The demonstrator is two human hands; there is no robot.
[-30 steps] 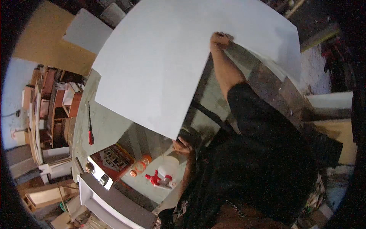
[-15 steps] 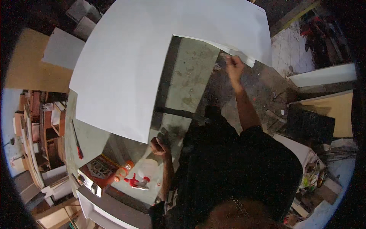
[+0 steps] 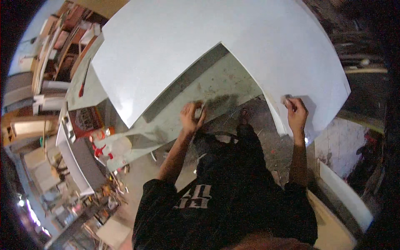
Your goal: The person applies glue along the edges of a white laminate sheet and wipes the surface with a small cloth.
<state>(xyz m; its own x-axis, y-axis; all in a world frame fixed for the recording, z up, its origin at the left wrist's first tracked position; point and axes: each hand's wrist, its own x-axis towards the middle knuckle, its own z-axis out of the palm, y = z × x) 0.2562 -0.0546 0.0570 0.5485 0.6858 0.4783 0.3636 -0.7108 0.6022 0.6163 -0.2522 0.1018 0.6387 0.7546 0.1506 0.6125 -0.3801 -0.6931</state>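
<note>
A large white sheet (image 3: 179, 54) with a corner cut out of it lies across a grey-green worktable (image 3: 221, 79). My right hand (image 3: 297, 116) is over the sheet's right arm, beside the thin lifted strip along the inner edge. Its fingers are curled together round something small and pale that I cannot make out. Over the bare tabletop inside the cut-out is my left hand (image 3: 191, 118), thumb and fingers apart, apparently with nothing between them. It is apart from the sheet and casts a shadow on the table.
On the left of the table lies a red-handled screwdriver (image 3: 81, 89). Near its front left stand a clear bottle with a red spray head (image 3: 98, 151) and an orange-topped container (image 3: 99, 134). Wooden pieces fill shelves (image 3: 62, 46) at far left; scraps litter the floor.
The view has swung round. My right hand has gone from the strip at the inner edge to over the sheet. My left hand has left the sheet's near corner and opened over the tabletop.
</note>
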